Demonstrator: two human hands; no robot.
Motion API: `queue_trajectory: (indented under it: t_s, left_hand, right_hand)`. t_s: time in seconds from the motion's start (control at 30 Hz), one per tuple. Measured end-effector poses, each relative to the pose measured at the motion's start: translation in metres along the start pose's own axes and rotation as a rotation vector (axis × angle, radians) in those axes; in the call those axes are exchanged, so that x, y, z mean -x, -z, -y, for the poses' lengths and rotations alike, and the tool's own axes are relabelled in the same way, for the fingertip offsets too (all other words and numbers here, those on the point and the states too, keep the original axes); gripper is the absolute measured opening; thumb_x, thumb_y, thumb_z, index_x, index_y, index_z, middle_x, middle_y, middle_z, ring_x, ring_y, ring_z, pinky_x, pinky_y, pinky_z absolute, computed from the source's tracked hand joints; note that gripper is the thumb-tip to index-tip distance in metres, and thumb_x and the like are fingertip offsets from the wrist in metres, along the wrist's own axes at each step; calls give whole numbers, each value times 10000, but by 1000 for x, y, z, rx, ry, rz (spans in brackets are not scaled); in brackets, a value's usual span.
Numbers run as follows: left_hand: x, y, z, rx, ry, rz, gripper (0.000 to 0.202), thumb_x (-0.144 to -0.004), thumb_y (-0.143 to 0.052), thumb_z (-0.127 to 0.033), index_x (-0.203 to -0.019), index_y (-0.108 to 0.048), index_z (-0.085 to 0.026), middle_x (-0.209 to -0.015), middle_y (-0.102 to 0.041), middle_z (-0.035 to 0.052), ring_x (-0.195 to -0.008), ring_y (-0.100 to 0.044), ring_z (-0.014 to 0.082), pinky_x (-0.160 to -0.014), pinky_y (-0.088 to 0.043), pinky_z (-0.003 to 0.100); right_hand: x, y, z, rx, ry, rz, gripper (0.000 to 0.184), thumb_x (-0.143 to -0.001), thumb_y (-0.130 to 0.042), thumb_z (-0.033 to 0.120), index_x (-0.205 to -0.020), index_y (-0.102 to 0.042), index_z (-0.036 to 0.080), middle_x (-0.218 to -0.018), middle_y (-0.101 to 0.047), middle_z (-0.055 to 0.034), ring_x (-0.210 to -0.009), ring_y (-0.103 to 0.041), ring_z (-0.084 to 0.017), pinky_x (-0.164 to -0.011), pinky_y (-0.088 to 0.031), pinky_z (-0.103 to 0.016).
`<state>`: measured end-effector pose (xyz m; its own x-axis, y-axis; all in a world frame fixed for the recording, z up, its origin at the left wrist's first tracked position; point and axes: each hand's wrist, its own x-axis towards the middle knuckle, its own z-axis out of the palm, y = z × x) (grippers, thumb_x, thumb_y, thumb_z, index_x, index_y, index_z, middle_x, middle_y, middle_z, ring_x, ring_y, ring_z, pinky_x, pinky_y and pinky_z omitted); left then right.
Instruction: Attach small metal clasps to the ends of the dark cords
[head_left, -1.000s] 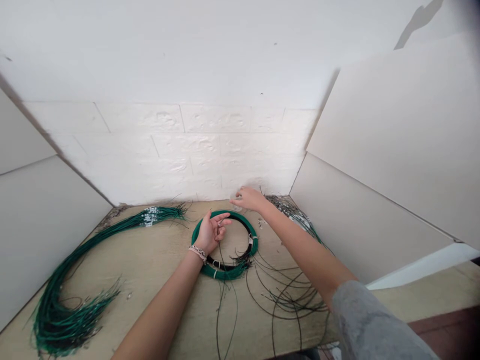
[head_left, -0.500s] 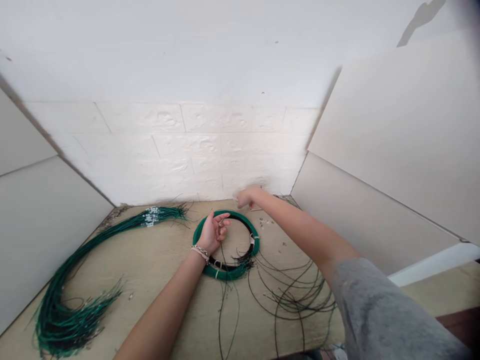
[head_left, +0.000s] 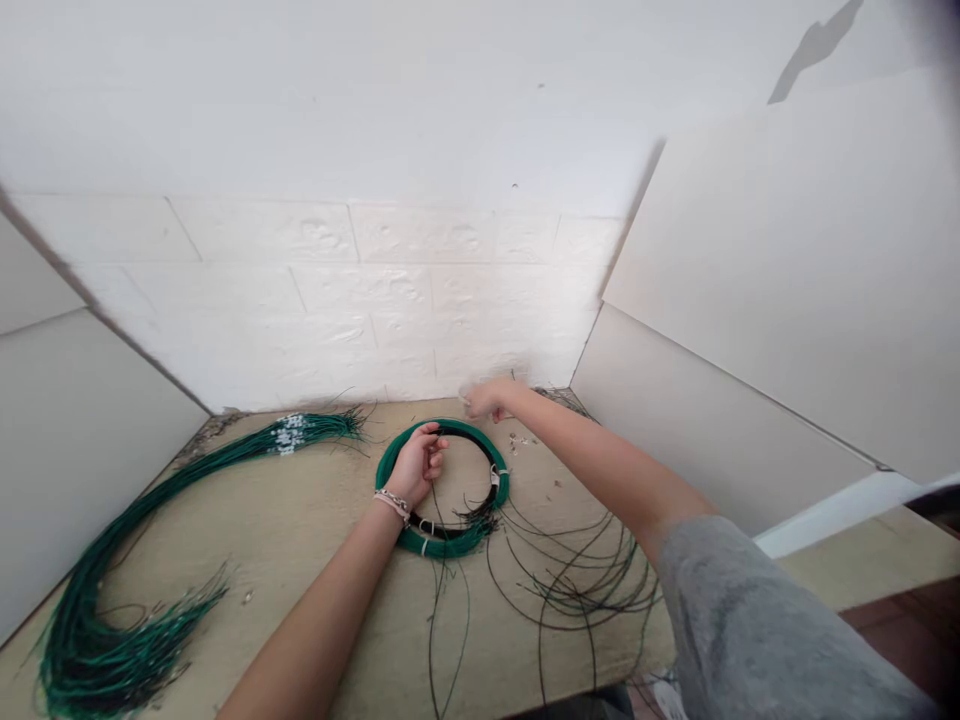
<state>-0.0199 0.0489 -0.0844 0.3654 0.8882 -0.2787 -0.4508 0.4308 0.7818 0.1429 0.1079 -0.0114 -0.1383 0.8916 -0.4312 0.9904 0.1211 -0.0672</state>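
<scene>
A green and black coil of wire (head_left: 450, 540) lies on the wooden table (head_left: 315, 520). My left hand (head_left: 417, 466) rests on the coil's upper left rim, fingers curled round a thin black wire whose end hangs toward me. My right hand (head_left: 486, 399) reaches to the back of the table beyond the coil, fingers bunched in a pinch over small pale bits; what it holds is too small to name. A bracelet sits on my left wrist.
A long bundle of green wires (head_left: 150, 520) curves along the table's left side. Loose black wires (head_left: 577, 580) loop under my right arm. Small metal pieces (head_left: 517, 442) lie right of the coil. White walls and panels close in the table on three sides.
My right hand has drawn slightly left and closed into a pinch at the back of the table. My left hand's fingers have curled tighter over the wire on the coil.
</scene>
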Motion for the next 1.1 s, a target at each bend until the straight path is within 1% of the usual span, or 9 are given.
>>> queue_trajectory:
  t_s: [0.1,0.2,0.3,0.43,0.53,0.63,0.77,1.0,1.1]
  left_hand:
    - [-1,1,2,4,-50,-35,221,-675,-451,-44,-846,-451,-185,-636,-487,-41,-347,-296,11,-321,-117,118]
    - [-2,2,2,6,-27,-21,165,-679,-465,-69,-821,-497,-147,-649,-486,-28,-351,-295,4,-312,-117,126]
    - [-2,1,0,6,26,-1,173,-767,-452,-206,-857,-556,-101,-649,-495,-1,-353,-297,12,-302,-108,145]
    - [-1,-2,-3,-9,70,66,401,-816,-404,-464,-826,-565,-97,-666,-523,23,-349,-299,19,-303,-78,155]
    - [-1,-2,-2,-10,76,122,416,-784,-433,-536,-757,-527,-132,-585,-484,-13,-348,-316,29,-311,-67,149]
    - [-1,-2,-1,10,73,98,377,-763,-474,-527,-705,-484,-154,-484,-385,-57,-336,-303,34,-321,-71,143]
    - [-3,-2,0,6,83,70,336,-764,-473,-479,-669,-459,-157,-466,-368,-65,-326,-293,34,-324,-76,148]
    - [-4,-1,1,-10,82,96,320,-767,-468,-450,-647,-463,-153,-470,-379,-59,-334,-288,30,-330,-71,151]
    - [-7,2,2,-7,69,99,308,-764,-477,-448,-674,-477,-154,-480,-391,-58,-333,-294,29,-327,-77,149]
  right_hand:
    - [16,-8,4,73,69,-139,276,-807,-487,209,-1038,-591,98,-1063,-607,-168,-874,-611,-240,-738,-481,-334]
    - [39,-23,6,121,137,-342,352,-891,-310,184,-1185,-498,139,-1237,-485,-169,-1035,-538,-259,-817,-445,-363]
    - [58,-38,7,187,246,-542,363,-917,-264,209,-1229,-447,185,-1259,-458,-138,-1027,-537,-228,-798,-455,-337]
    - [72,-52,14,336,460,-721,306,-913,-327,223,-1172,-485,185,-1197,-511,-110,-1023,-528,-210,-753,-468,-295]
    - [77,-58,22,398,504,-729,288,-902,-348,198,-1150,-493,181,-1216,-504,-114,-950,-558,-208,-692,-477,-298]
    - [80,-62,28,390,475,-688,308,-889,-358,170,-1175,-470,179,-1227,-498,-120,-821,-592,-193,-607,-477,-297]
    - [82,-64,30,338,449,-617,313,-882,-349,149,-1166,-476,173,-1144,-543,-108,-736,-592,-172,-577,-465,-289]
    - [83,-62,29,138,485,-564,261,-884,-339,149,-1056,-535,142,-1052,-560,-96,-812,-563,-167,-648,-455,-282]
    - [82,-61,27,22,566,-551,239,-868,-385,180,-1027,-559,139,-1069,-555,-92,-889,-549,-174,-731,-454,-294]
